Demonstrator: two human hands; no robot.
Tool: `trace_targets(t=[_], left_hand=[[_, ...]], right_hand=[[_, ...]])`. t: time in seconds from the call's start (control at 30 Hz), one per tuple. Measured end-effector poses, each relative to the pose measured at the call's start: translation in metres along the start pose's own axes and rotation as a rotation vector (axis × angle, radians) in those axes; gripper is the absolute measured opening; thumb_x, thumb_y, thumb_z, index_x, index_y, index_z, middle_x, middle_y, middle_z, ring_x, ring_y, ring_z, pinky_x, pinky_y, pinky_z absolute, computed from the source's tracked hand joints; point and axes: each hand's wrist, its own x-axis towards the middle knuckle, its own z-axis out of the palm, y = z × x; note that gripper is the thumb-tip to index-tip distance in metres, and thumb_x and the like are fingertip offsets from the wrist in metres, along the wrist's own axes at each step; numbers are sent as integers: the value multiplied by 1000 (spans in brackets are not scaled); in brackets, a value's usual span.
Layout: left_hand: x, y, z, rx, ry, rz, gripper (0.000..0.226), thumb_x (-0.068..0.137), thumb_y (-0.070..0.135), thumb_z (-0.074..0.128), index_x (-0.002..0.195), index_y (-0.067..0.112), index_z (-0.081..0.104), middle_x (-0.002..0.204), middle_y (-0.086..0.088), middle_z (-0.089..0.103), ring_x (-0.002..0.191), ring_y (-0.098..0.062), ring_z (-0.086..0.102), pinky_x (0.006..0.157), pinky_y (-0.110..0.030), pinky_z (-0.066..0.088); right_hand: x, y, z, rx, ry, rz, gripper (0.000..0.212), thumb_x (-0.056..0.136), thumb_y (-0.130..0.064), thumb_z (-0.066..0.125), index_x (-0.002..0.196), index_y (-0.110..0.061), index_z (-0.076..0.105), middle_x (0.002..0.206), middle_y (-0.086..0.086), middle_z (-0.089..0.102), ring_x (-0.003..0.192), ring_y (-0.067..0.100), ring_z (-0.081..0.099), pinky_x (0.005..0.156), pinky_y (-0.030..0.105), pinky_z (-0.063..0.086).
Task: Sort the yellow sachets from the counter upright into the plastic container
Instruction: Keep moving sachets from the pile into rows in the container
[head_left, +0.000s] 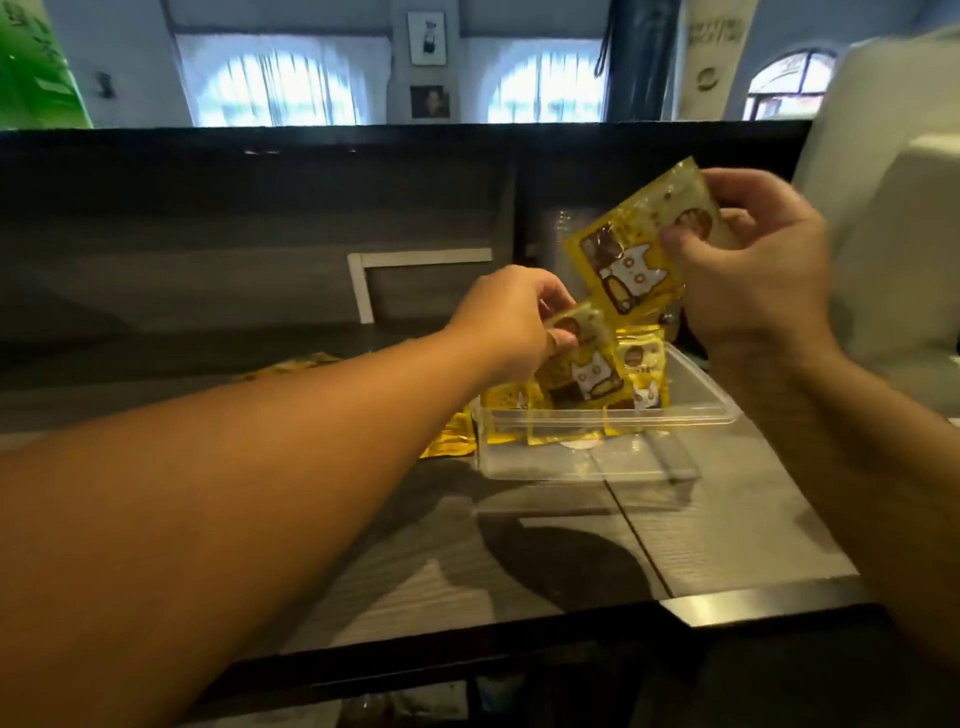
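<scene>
A clear plastic container (613, 457) stands on the grey counter, with several yellow sachets (641, 376) upright inside it. My left hand (511, 319) pinches the top of one yellow sachet (587, 366) that stands in the container. My right hand (753, 265) holds another yellow sachet (631, 254) tilted in the air above the container's far end. More yellow sachets (449, 434) lie on the counter just left of the container, and another sachet (291, 366) shows farther left behind my forearm.
A raised dark ledge (363, 140) runs along the back of the counter. A white machine (893, 234) stands at the right. The counter's front edge (519, 644) is near me. A white frame (415, 260) leans against the back wall.
</scene>
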Motion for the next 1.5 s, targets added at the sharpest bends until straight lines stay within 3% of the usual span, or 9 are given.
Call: trace_targets(t=[0.1, 0.27, 0.37, 0.5, 0.77, 1.0, 1.13, 1.27, 1.5], left_hand=[[12, 2, 22, 222, -30, 48, 29, 84, 28, 78, 111, 29, 67, 100, 8, 66, 93, -14, 62, 80, -35, 56], [19, -1, 40, 729, -6, 295, 34, 89, 39, 70, 121, 26, 63, 108, 1, 63, 97, -22, 59, 70, -35, 47], [23, -5, 43, 820, 36, 326, 39, 87, 47, 70, 119, 26, 63, 110, -1, 60, 100, -23, 55, 71, -36, 44], [27, -10, 44, 750, 37, 253, 45, 84, 52, 71, 119, 26, 58, 118, -1, 54, 107, -23, 52, 85, -40, 46], [29, -11, 42, 660, -6, 183, 50, 84, 52, 71, 123, 24, 56, 117, -1, 57, 102, -21, 56, 83, -38, 49], [20, -17, 33, 523, 49, 153, 49, 83, 55, 70, 123, 30, 57, 121, 4, 55, 110, -19, 53, 94, -42, 43], [3, -26, 18, 451, 139, 144, 43, 89, 54, 64, 124, 31, 56, 123, 5, 55, 114, -18, 52, 96, -41, 41], [-26, -46, -5, 322, 206, 83, 33, 93, 46, 61, 123, 31, 57, 121, 6, 56, 111, -17, 54, 97, -45, 47], [-94, -112, -51, 405, 247, -180, 31, 91, 37, 63, 121, 31, 60, 126, 3, 56, 115, -19, 54, 95, -46, 49]], right_hand=[[6, 13, -13, -80, 2, 28, 27, 88, -14, 70, 110, -26, 60, 97, -14, 63, 81, -8, 65, 61, 13, 54], [5, 35, -31, -209, -63, 54, 25, 87, -13, 70, 107, -25, 60, 101, -11, 62, 91, 4, 63, 68, 21, 57], [6, 43, -38, -328, -133, 53, 27, 85, -13, 72, 107, -25, 61, 106, -2, 61, 93, 10, 62, 72, 27, 57], [18, 47, -45, -421, -208, 51, 31, 84, -12, 73, 113, -22, 64, 110, 3, 61, 100, 18, 59, 70, 29, 55], [37, 70, -22, -1009, -655, -107, 20, 82, -19, 76, 98, -23, 66, 95, -3, 62, 86, 16, 60, 66, 25, 50], [39, 85, -7, -1316, -711, -242, 34, 78, -35, 77, 106, -25, 60, 98, -2, 56, 89, 16, 51, 65, 27, 44], [34, 82, -7, -1328, -722, -136, 58, 77, -37, 77, 125, -25, 48, 119, 7, 52, 105, 25, 52, 77, 33, 49], [29, 67, 0, -1259, -738, -57, 62, 76, -31, 79, 129, -24, 47, 124, 9, 51, 106, 27, 52, 81, 35, 50], [-11, 17, 63, -1031, -683, -261, 42, 85, -22, 69, 124, -25, 54, 112, -2, 48, 100, 17, 46, 77, 28, 39]])
